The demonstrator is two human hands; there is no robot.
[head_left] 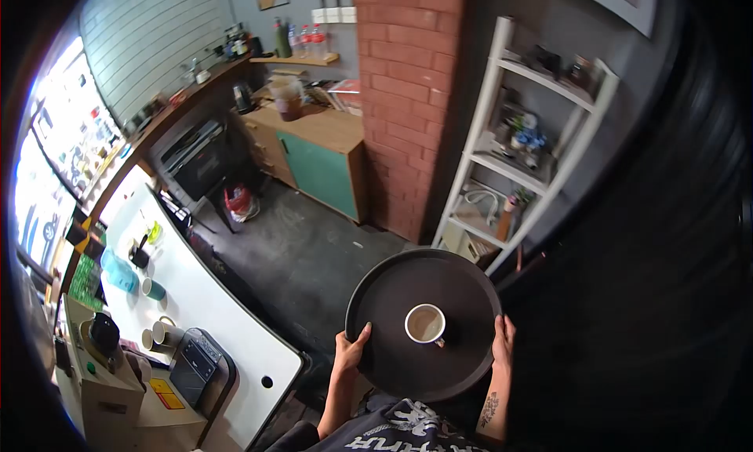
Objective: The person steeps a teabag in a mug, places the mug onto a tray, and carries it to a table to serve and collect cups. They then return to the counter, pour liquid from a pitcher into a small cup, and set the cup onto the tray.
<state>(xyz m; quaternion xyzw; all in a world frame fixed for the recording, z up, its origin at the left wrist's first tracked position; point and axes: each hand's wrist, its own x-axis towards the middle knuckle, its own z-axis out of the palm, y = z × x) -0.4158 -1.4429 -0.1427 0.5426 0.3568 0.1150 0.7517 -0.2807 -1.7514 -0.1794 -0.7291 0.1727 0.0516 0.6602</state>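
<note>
A round dark tray (392, 295) is held level in front of my body. Near its middle stands a white cup (425, 324) with a light brown drink in it, its handle toward the lower right. My left hand (351, 350) grips the tray's left rim, with the thumb over the edge. On the right rim my right hand (503, 344) has hold of the tray, its fingers partly hidden below. Neither hand touches the cup.
To the left runs a white counter (247, 354) with mugs (161, 334), a black device and a machine. A wooden cabinet (321, 166) with a green door stands ahead, beside a brick pillar (400, 99). A white ladder shelf (510, 174) is at right.
</note>
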